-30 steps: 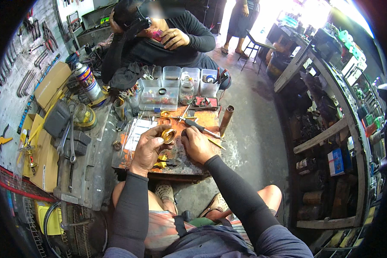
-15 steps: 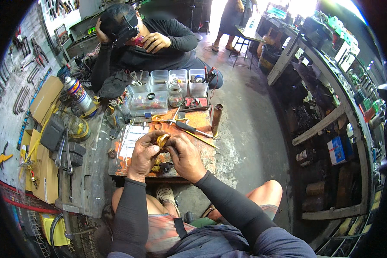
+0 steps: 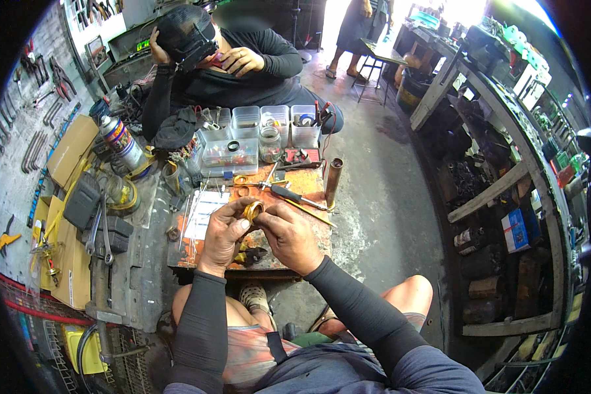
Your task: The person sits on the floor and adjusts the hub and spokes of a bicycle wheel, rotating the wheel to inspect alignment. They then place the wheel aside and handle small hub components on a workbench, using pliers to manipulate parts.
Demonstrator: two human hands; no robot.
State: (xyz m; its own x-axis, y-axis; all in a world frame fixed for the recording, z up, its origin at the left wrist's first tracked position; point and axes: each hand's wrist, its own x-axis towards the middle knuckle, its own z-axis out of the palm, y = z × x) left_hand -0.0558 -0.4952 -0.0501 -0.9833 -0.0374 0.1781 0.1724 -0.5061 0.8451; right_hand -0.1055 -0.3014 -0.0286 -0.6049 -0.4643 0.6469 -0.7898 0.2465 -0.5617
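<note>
A gold-coloured metal ring (image 3: pixel 253 211) is held up over the orange worktop. My left hand (image 3: pixel 220 241) pinches its left side between thumb and fingers. From the right, my right hand (image 3: pixel 291 240) has its thumb and fingertips closed on the ring's edge; whether a small part is also between them cannot be made out. Below the hands lie yellow-handled pliers (image 3: pixel 246 255), partly hidden. Just beyond them another brass ring (image 3: pixel 243 192) rests on the worktop, near a black-handled tool (image 3: pixel 286 193) and a thin yellow rod (image 3: pixel 315 215).
An upright metal tube (image 3: pixel 333 177) stands at the worktop's right edge. Clear plastic boxes (image 3: pixel 230 157) and a glass jar (image 3: pixel 270 146) line its far side. Wrenches (image 3: pixel 99 233) and a spray can (image 3: pixel 122 143) are on the left bench. Opposite sits a co-worker (image 3: pixel 236 82).
The ring and both my hands have shifted slightly to the right in the view. My right fingers have moved a little at the ring's edge. The co-worker's head has tipped slightly.
</note>
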